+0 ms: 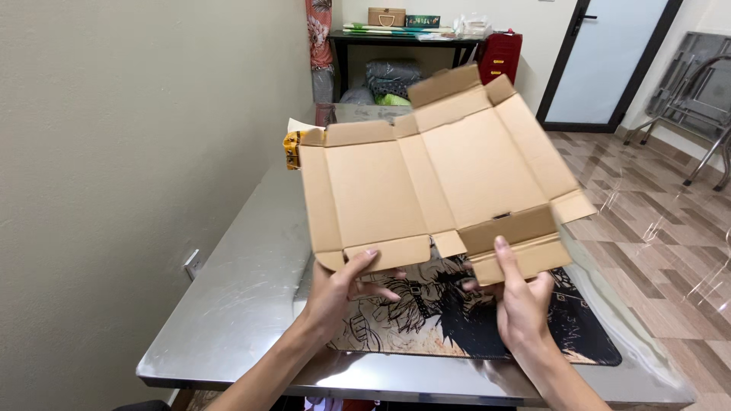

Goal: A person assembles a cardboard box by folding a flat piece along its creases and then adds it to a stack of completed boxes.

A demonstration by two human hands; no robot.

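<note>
above a black-and-white illustrated desk mat [457, 323] on the steel table [244, 297]: flat, unfolded brown cardboard box blank [434, 179], tilted; left hand [335, 293] and right hand [521, 304] each closed on the blank's near edge.

Tan cardboard [434, 175] — black-and-white illustrated mat [457, 320].

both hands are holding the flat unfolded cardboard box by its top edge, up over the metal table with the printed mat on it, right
Not quite. The head view shows the left hand and right hand gripping the flat unfolded cardboard box by its bottom edge, the one nearest the person, not the top. The rest holds: it is up over the metal table with the printed mat on it.
</note>
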